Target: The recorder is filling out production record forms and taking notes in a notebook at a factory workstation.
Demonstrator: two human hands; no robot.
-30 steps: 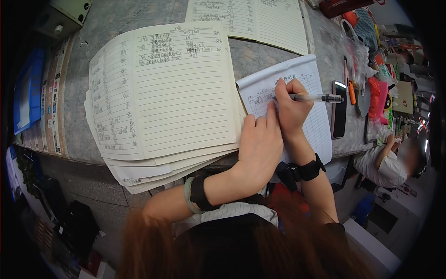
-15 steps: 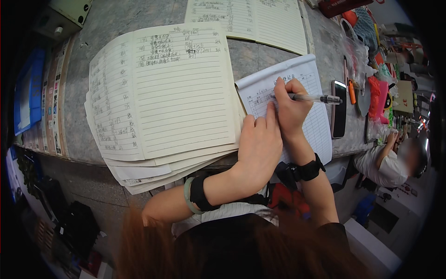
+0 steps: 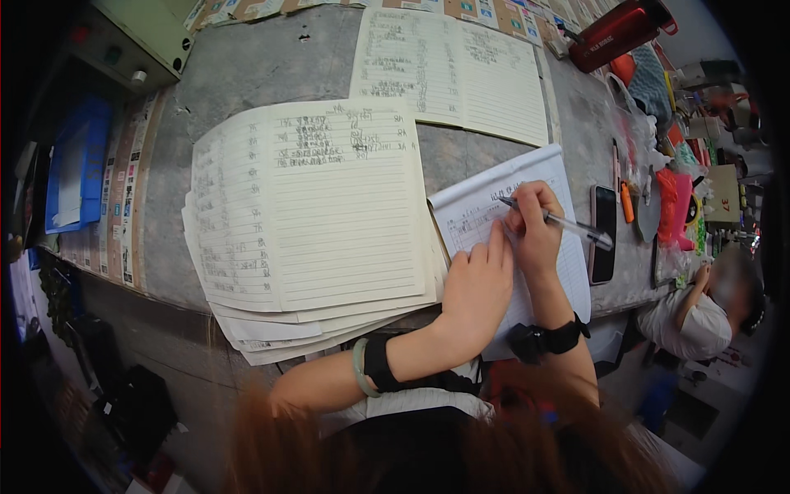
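The right hand (image 3: 536,235) is grasping a pen (image 3: 576,227) over a pad (image 3: 469,221). At that hand's seven o'clock, the left hand (image 3: 481,290) is resting, unclenched.

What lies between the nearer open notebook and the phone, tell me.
In the head view, the white form pad, the left hand and the right hand holding a pen lie there.

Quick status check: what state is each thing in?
Left hand: resting on the form pad
Right hand: gripping the pen
Pen: uncapped, tip contact unclear
Form pad: open, partly covered
Near notebook: open, partly written
Far notebook: open, partly written
Phone: screen dark
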